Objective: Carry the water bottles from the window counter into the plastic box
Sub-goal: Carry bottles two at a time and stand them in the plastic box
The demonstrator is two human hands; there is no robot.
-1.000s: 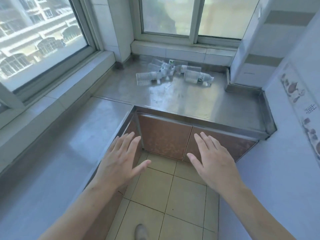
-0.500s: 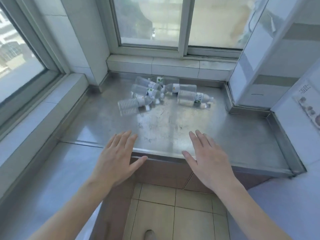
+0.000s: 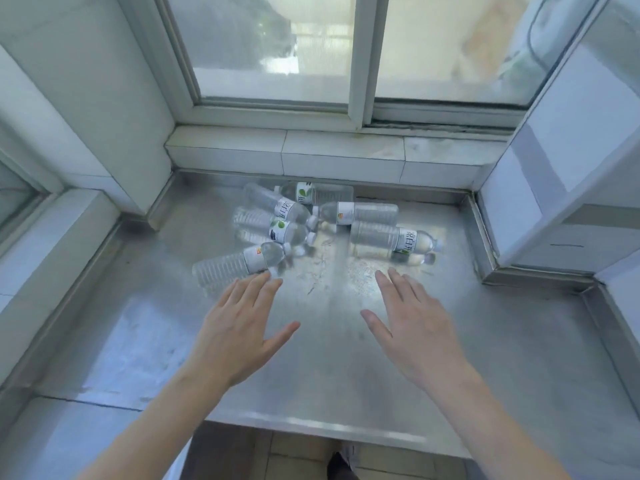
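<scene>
A person's two bare hands reach out over a steel desk [image 3: 519, 341] set below a window [image 3: 287, 50]. The left hand [image 3: 239, 327] and right hand [image 3: 412, 327] are both spread flat, palms down, fingers straight, holding nothing. Six clear water bottles [image 3: 298, 233] lie on their sides in a loose cluster at the back of the desk, near the tiled sill [image 3: 346, 154]. The left hand's fingertips [image 3: 265, 277] sit just beside the nearest bottle [image 3: 239, 265]; whether they touch it cannot be told.
</scene>
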